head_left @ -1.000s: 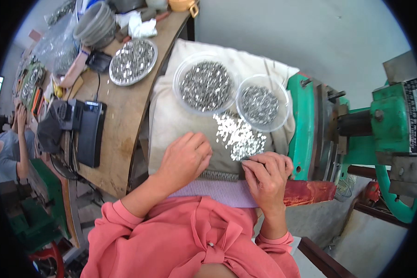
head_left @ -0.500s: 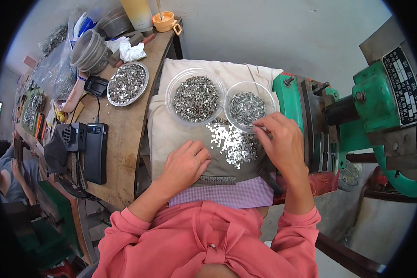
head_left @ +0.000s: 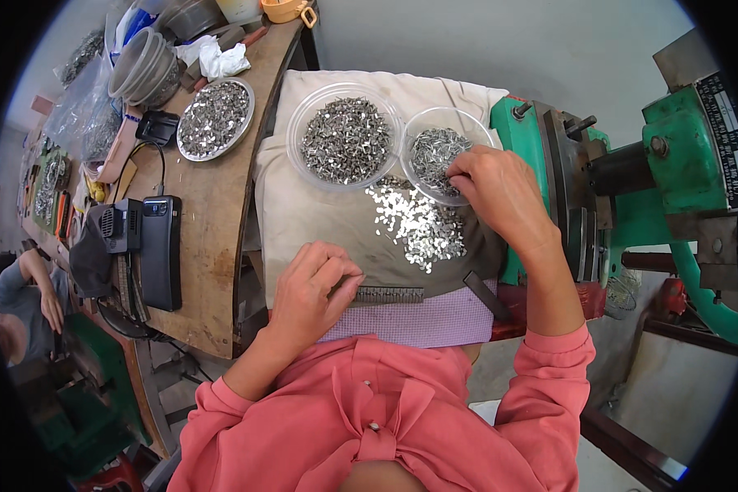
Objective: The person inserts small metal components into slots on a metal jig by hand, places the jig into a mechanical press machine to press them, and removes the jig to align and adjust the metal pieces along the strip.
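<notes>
My right hand (head_left: 507, 197) reaches over the rim of a small clear bowl (head_left: 485, 131), its fingertips pinched among thin silvery metal pins (head_left: 436, 156). Whatever they grip is too small to make out. My left hand (head_left: 310, 283) hovers at the left end of a narrow notched metal strip (head_left: 389, 294), thumb and fingers curled together; anything in them is hidden. A bigger clear bowl (head_left: 296, 160), full of small grey metal pieces (head_left: 346, 139), stands to the left of the small one. Loose shiny flat pieces (head_left: 422, 230) lie in a pile on the cloth below both bowls.
A dark metal bar (head_left: 485, 297) lies at the front right. Beside the cloth (head_left: 283, 217) rises a green machine (head_left: 660, 197). On the wooden table (head_left: 209, 287) at left are a plate of metal pieces (head_left: 213, 119) and a black power bank (head_left: 161, 250). Another person (head_left: 33, 287) sits far left.
My right hand has moved from the small bowl's near rim into the bowl, among the pins. My left hand's fingers have curled in more. The whole view has shifted slightly.
</notes>
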Available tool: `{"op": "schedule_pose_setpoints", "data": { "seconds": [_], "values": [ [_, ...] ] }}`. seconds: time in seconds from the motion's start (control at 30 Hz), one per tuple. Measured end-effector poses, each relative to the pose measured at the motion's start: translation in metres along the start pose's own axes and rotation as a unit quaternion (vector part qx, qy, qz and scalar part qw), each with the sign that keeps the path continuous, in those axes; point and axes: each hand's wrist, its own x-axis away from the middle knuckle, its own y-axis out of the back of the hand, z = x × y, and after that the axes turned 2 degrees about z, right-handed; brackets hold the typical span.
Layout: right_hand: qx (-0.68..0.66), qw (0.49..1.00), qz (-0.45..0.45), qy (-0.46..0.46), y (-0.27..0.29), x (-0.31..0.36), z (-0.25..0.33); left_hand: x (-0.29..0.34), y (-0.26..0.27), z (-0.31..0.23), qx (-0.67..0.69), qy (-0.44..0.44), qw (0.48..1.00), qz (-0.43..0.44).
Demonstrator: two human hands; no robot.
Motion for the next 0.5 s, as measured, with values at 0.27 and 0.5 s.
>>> {"op": "schedule_pose_setpoints", "data": {
  "seconds": [0.27,0.5],
  "values": [
    [-0.037,0.998,-0.033,0.038,-0.016,-0.008,0.004,0.001,-0.016,-0.007,0.013,-0.026,1.0,0.011],
    [-0.034,0.998,-0.025,0.044,-0.018,-0.01,0.004,0.0,-0.034,-0.018,-0.006,-0.074,0.997,0.032]
  ]
}}
